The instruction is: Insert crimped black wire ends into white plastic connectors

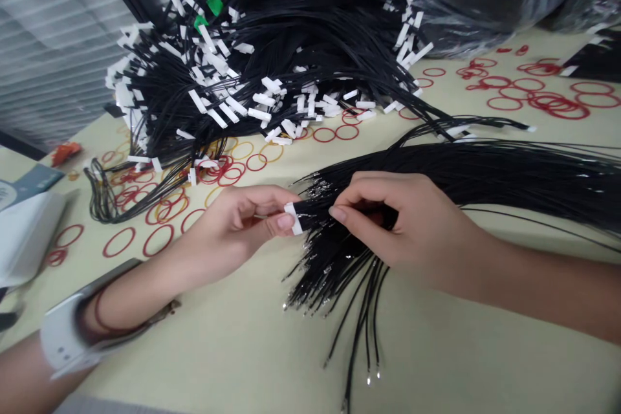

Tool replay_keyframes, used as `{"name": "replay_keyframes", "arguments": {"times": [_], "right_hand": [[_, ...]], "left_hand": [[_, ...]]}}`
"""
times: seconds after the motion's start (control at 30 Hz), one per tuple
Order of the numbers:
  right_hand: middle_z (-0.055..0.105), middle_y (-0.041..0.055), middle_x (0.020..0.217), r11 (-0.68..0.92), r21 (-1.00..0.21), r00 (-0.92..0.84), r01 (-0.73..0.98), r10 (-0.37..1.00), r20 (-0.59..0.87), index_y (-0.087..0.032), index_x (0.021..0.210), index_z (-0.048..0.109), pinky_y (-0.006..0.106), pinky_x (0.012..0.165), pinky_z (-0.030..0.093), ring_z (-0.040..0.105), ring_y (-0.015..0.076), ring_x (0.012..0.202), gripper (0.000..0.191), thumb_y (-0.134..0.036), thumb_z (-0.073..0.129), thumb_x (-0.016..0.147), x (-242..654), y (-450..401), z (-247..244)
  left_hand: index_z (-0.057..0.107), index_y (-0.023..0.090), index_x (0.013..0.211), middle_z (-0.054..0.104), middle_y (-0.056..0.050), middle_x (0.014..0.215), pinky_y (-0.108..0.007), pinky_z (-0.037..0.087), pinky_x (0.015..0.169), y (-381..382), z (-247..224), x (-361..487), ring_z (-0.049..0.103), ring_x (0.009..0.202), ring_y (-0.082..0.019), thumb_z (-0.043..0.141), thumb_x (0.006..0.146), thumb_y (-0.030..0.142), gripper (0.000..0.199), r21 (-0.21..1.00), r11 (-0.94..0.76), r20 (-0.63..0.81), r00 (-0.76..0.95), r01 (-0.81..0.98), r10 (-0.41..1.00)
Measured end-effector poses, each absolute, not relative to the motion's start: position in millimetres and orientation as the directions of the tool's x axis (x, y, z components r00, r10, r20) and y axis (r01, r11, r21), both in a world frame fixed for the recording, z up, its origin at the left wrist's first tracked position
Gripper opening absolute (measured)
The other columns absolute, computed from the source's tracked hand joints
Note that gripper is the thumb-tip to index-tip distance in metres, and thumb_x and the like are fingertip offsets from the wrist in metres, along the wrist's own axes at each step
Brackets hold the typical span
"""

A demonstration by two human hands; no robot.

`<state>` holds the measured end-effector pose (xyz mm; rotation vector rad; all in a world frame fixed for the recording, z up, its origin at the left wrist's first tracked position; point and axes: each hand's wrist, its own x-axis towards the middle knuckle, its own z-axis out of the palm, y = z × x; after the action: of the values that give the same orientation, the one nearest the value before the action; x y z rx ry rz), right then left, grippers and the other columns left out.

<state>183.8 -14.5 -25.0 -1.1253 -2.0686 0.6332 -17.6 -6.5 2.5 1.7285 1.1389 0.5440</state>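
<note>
Between the thumb and fingers of my left hand (242, 226) is a small white connector housing (294, 218). Black wires run from its right side toward my right hand (407, 220). That hand is closed in a pinch over the wires, just right of the connector; exactly what sits between its fingertips is hidden. Beneath both hands lies a thick bundle of loose black wires (504, 174), stretching off to the right. Bare metal terminals tip the fanned left ends of this bundle, and a few wires (371, 317) hang out toward the front.
Behind my hands rises a big heap of black cables (310, 32) with white connectors. Red rubber bands (557, 103) lie at the right back, more (160, 239) at the left. A clear plastic bag (466, 6) stands at the back. A white box (29, 239) sits at the left edge.
</note>
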Motion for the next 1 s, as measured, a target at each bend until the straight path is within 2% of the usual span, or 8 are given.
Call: {"name": "replay_keyframes", "arguments": {"times": [0.27,0.63,1.0], "right_hand": [[0.053,-0.0034,0.064,0.538,-0.69,-0.437,0.484,0.832,0.342,-0.016,0.067,0.056,0.019,0.052,0.034,0.046,0.0051,0.057,0.012,-0.018,0.051,0.078,184.1,-14.3,-25.7],[0.053,-0.004,0.063,0.541,-0.685,-0.43,0.489,0.832,0.351,-0.016,0.067,0.057,0.019,0.053,0.034,0.045,0.0045,0.056,0.011,-0.018,0.052,0.076,184.1,-14.1,-27.1],[0.052,-0.004,0.063,0.557,-0.674,-0.435,0.486,0.823,0.366,-0.015,0.068,0.058,0.019,0.053,0.033,0.045,0.0043,0.057,0.011,-0.017,0.052,0.077,183.2,-13.9,-27.3]], "left_hand": [[0.061,0.013,0.081,0.06,0.002,0.068,-0.012,0.041,0.059,-5.0,3.0,-16.0,0.054,0.064,-0.005,0.053,0.079,0.012,0.008,0.92,-0.08,-0.128,0.488,0.383,0.863],[0.064,0.019,0.082,0.063,0.003,0.067,-0.014,0.042,0.056,-4.6,1.3,-16.1,0.055,0.062,-0.007,0.057,0.077,0.015,0.01,0.887,-0.13,-0.107,0.472,0.442,0.875],[0.064,0.015,0.081,0.063,0.0,0.066,-0.016,0.042,0.054,-4.8,0.3,-15.6,0.054,0.06,-0.009,0.058,0.075,0.014,0.009,0.875,-0.162,-0.081,0.467,0.456,0.881]]}}
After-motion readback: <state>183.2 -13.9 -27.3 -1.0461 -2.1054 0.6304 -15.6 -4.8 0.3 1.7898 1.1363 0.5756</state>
